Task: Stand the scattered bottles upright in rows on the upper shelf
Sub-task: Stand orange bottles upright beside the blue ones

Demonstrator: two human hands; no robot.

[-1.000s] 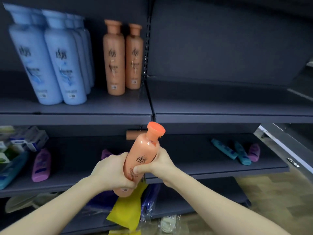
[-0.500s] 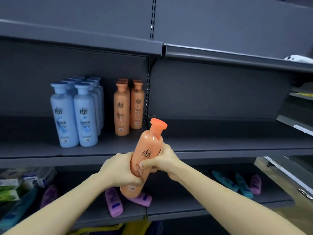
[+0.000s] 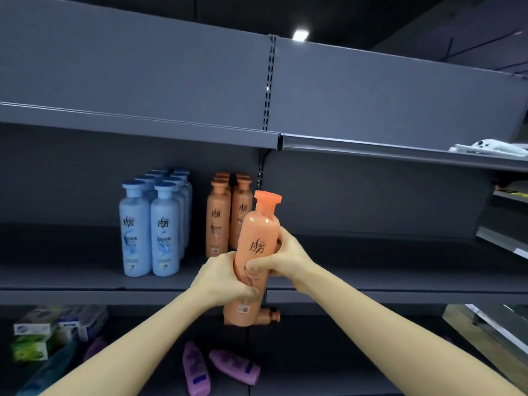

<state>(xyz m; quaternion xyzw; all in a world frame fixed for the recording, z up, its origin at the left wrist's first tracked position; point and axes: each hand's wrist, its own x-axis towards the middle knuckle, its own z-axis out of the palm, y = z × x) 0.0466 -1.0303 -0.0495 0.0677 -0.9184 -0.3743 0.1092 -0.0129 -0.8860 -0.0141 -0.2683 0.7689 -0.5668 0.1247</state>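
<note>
Both hands hold one orange bottle [image 3: 258, 238] upright in front of the upper shelf [image 3: 385, 281]. My left hand [image 3: 225, 278] grips its lower body and my right hand [image 3: 281, 257] wraps the middle from the right. On the shelf behind stand two rows of orange bottles [image 3: 218, 221] and, further left, two rows of blue bottles [image 3: 151, 227]. Another orange bottle [image 3: 268, 317] lies on its side on the lower shelf, mostly hidden behind the held one.
Purple bottles [image 3: 234, 365] lie flat on the lower shelf, with boxes [image 3: 57, 327] and a teal bottle [image 3: 45, 372] at the left. A white object [image 3: 491, 147] rests on the top shelf at right. The upper shelf's right half holds nothing.
The view has tilted upward and both hands have raised the orange bottle from the lower shelf level to the upper shelf, closer to the standing orange rows.
</note>
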